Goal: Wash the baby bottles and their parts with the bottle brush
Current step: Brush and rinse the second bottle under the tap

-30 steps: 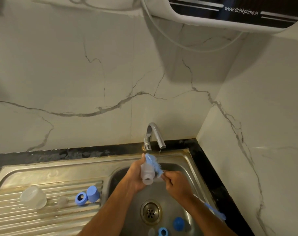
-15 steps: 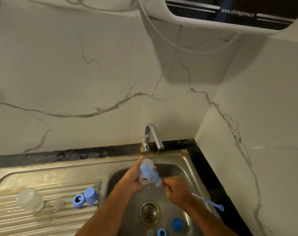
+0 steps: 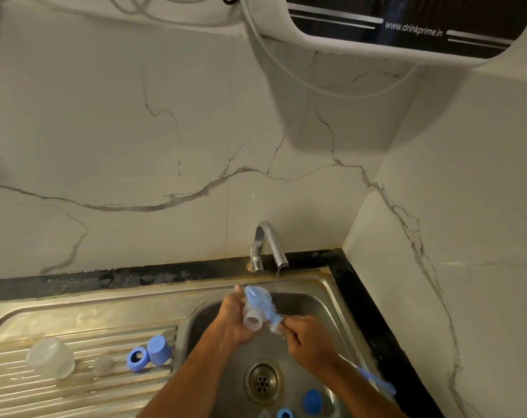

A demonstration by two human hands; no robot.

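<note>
Head view, left hand: the left hand (image 3: 232,324) curls around a small clear baby bottle (image 3: 251,318), holding it tilted over the sink basin (image 3: 325,315), open mouth toward the camera.
Head view, right hand: the right hand (image 3: 309,342) grips the bottle brush (image 3: 263,306); its blue bristle head lies against the bottle's outer side and its handle runs back beside the forearm.
Tap: the faucet (image 3: 269,245) drips a thin stream just beyond the bottle.
Draining board: a clear dome cover (image 3: 49,357), a blue ring (image 3: 137,359) and a blue cap (image 3: 158,349) rest here.
Basin floor: further blue parts (image 3: 312,401) lie near the drain (image 3: 262,380).

The water purifier (image 3: 406,31), high on the far wall to the right, reads "www.drinkprime.in" on its dark panel
</note>
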